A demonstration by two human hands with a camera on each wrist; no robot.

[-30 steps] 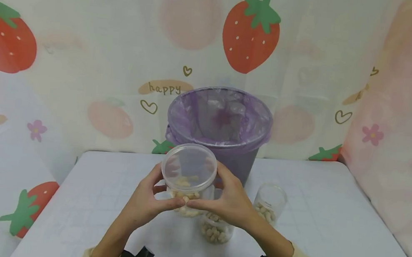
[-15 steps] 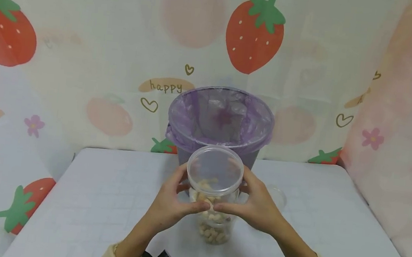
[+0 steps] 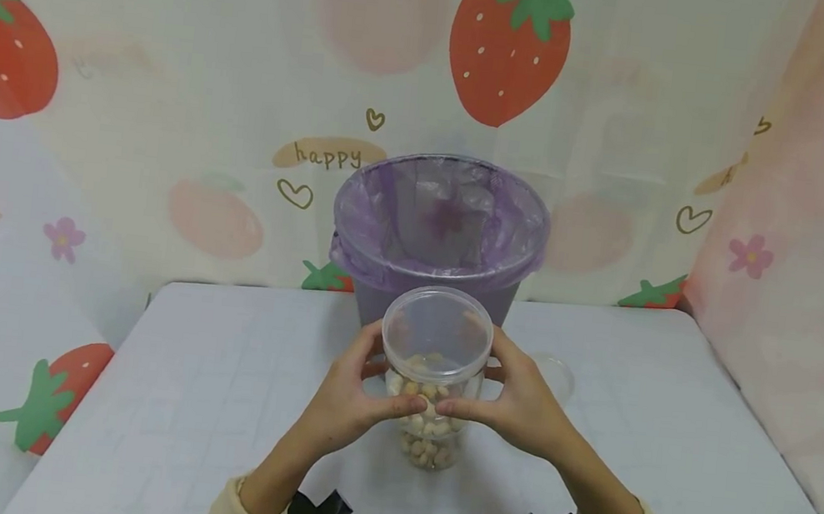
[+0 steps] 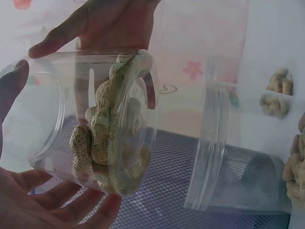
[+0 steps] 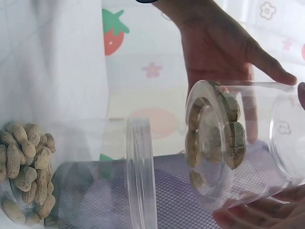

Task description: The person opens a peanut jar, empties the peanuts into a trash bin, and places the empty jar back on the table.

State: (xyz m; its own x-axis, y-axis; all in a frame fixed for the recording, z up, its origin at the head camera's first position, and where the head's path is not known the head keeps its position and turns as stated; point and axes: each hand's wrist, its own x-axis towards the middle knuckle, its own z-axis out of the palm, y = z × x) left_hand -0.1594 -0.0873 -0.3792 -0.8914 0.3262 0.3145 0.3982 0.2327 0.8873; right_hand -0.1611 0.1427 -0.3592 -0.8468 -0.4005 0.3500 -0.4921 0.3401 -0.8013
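A clear plastic jar (image 3: 438,331) with a translucent lid and some unshelled peanuts (image 4: 97,136) inside is held upright between both hands. My left hand (image 3: 345,405) grips its left side and my right hand (image 3: 530,412) its right side, thumbs in front and fingers round the wall. Directly below stands a second lidded jar (image 5: 140,174), holding more peanuts (image 5: 33,167). Both wrist views show a gap between the held jar's base and this lid. A third clear jar (image 3: 557,379) is partly hidden behind the right hand.
Behind the jars stands a purple mesh bin (image 3: 370,299) lined with a purple plastic bag (image 3: 446,219). All of it is on a white table (image 3: 218,379), with strawberry-print sheets (image 3: 249,89) hanging at the back and sides.
Both hands have carried the held jar to the right, from the left of the standing jar to over it. Over the last half second it has barely moved.
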